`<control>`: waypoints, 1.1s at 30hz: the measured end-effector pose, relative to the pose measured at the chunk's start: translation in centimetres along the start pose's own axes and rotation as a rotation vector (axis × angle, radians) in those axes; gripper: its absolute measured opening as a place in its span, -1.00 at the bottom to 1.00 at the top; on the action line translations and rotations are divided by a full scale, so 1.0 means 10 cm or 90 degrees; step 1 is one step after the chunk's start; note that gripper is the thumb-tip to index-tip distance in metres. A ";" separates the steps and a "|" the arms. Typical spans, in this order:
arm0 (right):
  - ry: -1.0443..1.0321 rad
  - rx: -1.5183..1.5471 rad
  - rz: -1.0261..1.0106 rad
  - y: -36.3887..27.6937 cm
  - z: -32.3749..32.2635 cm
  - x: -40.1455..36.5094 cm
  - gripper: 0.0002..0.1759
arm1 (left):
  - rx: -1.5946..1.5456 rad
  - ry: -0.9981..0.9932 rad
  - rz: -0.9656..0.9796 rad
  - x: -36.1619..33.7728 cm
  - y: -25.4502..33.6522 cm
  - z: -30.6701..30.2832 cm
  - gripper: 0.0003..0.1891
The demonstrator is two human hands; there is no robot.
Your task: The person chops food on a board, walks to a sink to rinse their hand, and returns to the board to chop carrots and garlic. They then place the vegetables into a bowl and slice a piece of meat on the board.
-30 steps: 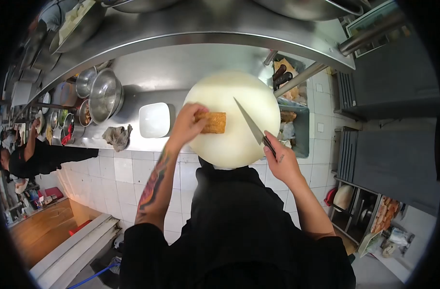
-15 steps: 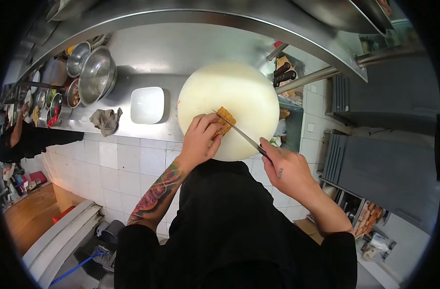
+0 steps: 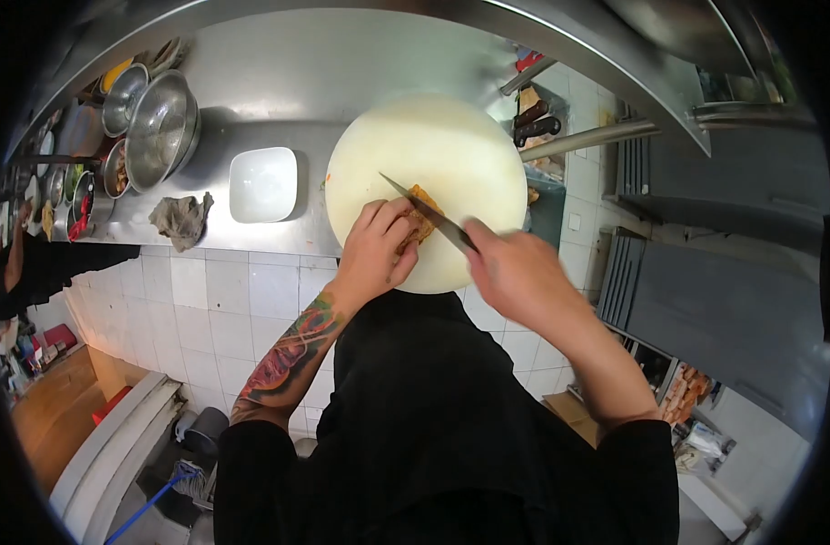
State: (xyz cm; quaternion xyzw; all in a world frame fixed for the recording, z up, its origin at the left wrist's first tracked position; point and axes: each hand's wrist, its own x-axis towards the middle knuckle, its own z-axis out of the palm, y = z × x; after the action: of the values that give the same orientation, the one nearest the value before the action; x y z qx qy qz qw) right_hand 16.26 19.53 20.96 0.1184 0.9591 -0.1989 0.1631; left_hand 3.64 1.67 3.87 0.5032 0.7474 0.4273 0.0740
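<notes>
On the round, pale cutting board (image 3: 469,136) lies a golden-brown block of fried food (image 3: 421,193), its exact kind unclear. My left hand (image 3: 371,250) holds its left side with curled fingertips, and the fingers hide part of it. The handle of a kitchen knife (image 3: 435,216) is wrapped in my right hand (image 3: 519,272). Its blade slants across the block, with the tip pointing up and left past the far side of my left fingers. Left of the board stands an empty white square bowl (image 3: 263,185).
A crumpled grey rag (image 3: 181,221) rests at the counter's front edge. Metal bowls (image 3: 161,132) and food containers crowd the left end. Dark-handled knives (image 3: 536,130) stand beyond the board's right side. A steel shelf edge crosses overhead. Another person (image 3: 47,268) is at far left.
My right hand has moved up and left, pushing the knife further across the block so its tip now extends past it. My left hand keeps its hold. The view has shifted slightly.
</notes>
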 end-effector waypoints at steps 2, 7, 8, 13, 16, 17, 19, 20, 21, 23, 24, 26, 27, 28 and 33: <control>0.049 0.044 -0.005 0.08 0.30 0.20 -0.78 | 0.007 0.000 0.008 0.01 0.00 -0.01 -0.67; -0.019 0.012 0.025 0.13 0.12 -0.17 -0.78 | -0.012 0.009 -0.006 -0.02 -0.02 0.01 -0.68; -0.002 0.012 0.044 0.20 0.37 -0.09 -0.78 | -0.013 0.010 -0.006 -0.02 -0.03 0.01 -0.68; 0.058 0.059 0.070 0.37 0.98 0.38 -0.75 | -0.007 0.011 -0.001 -0.03 -0.02 -0.02 -0.67; 0.045 0.088 0.040 0.34 0.56 0.25 -0.75 | -0.018 0.049 -0.002 -0.09 0.01 -0.08 -0.67; 0.056 0.088 0.024 0.30 0.41 0.11 -0.74 | -0.017 0.051 -0.003 -0.11 -0.01 -0.10 -0.67; 0.064 0.088 0.007 0.26 0.23 -0.14 -0.74 | -0.006 0.022 0.006 -0.19 -0.05 -0.13 -0.67; 0.041 0.065 0.000 0.24 0.19 -0.24 -0.74 | -0.006 0.024 0.004 -0.20 -0.06 -0.13 -0.67; 0.019 0.043 -0.006 0.20 0.16 -0.31 -0.73 | -0.012 0.013 0.007 -0.20 -0.07 -0.13 -0.67; -0.010 0.020 0.013 0.09 0.12 -0.40 -0.74 | -0.019 0.001 0.011 -0.19 -0.08 -0.13 -0.66; -0.039 -0.003 0.033 0.04 0.09 -0.43 -0.74 | -0.018 0.000 0.015 -0.18 -0.08 -0.13 -0.66; -0.052 -0.011 0.036 -0.03 0.00 -0.46 -0.74 | -0.019 0.001 0.019 -0.18 -0.09 -0.12 -0.66; -0.065 -0.018 0.039 -0.06 -0.03 -0.47 -0.75 | -0.025 0.001 0.022 -0.18 -0.10 -0.11 -0.66; -0.066 -0.019 0.039 -0.09 -0.05 -0.44 -0.75 | -0.029 0.002 0.024 -0.19 -0.11 -0.10 -0.66; -0.004 0.008 0.032 -0.13 0.42 0.22 -0.74 | -0.038 0.014 0.017 -0.19 -0.09 -0.08 -0.69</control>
State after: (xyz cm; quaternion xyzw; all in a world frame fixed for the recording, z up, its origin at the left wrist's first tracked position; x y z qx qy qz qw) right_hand 14.91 16.94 17.00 0.1428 0.9540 -0.2011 0.1705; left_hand 3.51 -0.44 3.12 0.5058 0.7284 0.4561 0.0749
